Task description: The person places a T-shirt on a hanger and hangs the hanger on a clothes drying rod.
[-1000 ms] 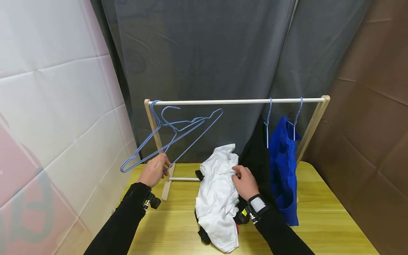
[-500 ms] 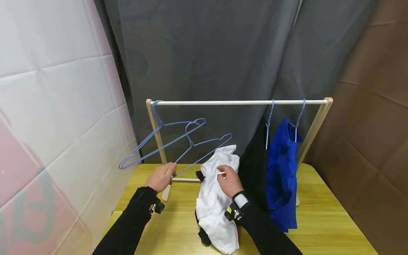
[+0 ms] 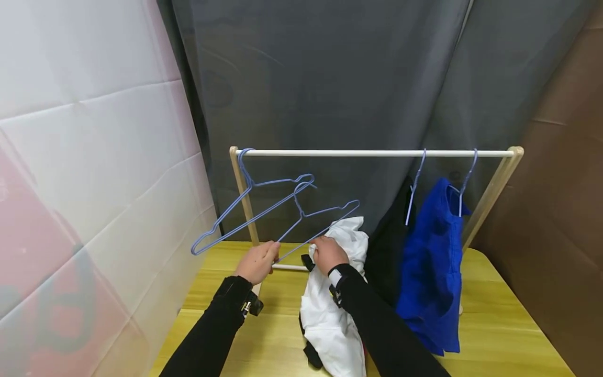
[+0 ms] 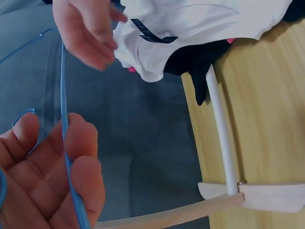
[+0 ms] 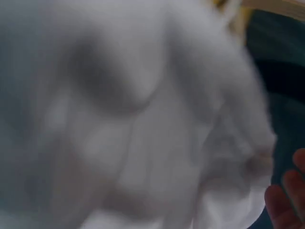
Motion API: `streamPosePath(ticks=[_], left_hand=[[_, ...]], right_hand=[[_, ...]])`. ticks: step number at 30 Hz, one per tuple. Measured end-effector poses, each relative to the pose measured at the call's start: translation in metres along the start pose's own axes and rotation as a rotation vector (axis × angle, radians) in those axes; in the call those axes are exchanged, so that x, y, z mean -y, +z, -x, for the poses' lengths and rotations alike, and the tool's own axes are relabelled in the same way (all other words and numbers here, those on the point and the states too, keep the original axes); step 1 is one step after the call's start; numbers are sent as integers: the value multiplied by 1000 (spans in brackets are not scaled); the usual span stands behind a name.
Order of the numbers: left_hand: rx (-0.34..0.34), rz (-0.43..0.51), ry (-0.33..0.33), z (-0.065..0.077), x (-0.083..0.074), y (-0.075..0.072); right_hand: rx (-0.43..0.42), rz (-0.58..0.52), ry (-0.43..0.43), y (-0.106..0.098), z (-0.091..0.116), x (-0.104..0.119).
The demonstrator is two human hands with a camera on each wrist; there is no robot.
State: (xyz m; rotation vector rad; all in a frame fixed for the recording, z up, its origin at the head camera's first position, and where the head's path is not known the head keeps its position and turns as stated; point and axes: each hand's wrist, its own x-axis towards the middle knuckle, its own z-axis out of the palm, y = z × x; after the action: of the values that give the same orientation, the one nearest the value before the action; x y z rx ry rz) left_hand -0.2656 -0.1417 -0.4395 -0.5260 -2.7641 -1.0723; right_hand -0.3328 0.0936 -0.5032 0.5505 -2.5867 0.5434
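My left hand (image 3: 258,261) grips the lower corner of a blue wire hanger (image 3: 325,210). In the left wrist view, curled fingers (image 4: 82,138) wrap its bar. The hanger's far end reaches over a white garment (image 3: 335,319), which lies in a long heap on the table with black cloth under it. My right hand (image 3: 330,254) is over the garment's left edge, beside the hanger's lower bar. Its fingers (image 4: 93,40) look loosely bent in the left wrist view; contact with the bar is unclear. White cloth (image 5: 143,143) fills most of the right wrist view, blurred.
A rack with a white rail (image 3: 330,153) stands on the wooden table (image 3: 499,314). More blue hanger wire (image 3: 231,209) hangs at the rail's left end. Toward the right hang a black garment (image 3: 386,251) and a blue garment (image 3: 433,272). A white wall sheet (image 3: 94,183) borders the left.
The left hand has lowered the hanger and carried it right, away from those on the rail. My right hand has moved left across the white garment to the hanger's lower bar.
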Motion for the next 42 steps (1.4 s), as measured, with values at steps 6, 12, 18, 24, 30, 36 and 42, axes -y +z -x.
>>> streamPosePath(ticks=[6,12,18,24,30,36,42], left_hand=[[-5,-3,-1,-3,-5,13],[13,-14,18,0,-9,24],[36,18,15,2,-6,29],[40,42,3,6,-2,22],[42,79,-21,12,4,17],[58,101,-18,17,12,13],[94,108,-19,23,17,8]], right_hand=[[81,247,-133,12,2,-17],[187,334,-118,6,4,-23],[312,308,-36,-11,2,-33],[373,114,117,-35,1,-49],[308,-47,198,-56,4,-67],[239,-107,240,-71,7,-82],[192,-92,267,-80,6,-92]])
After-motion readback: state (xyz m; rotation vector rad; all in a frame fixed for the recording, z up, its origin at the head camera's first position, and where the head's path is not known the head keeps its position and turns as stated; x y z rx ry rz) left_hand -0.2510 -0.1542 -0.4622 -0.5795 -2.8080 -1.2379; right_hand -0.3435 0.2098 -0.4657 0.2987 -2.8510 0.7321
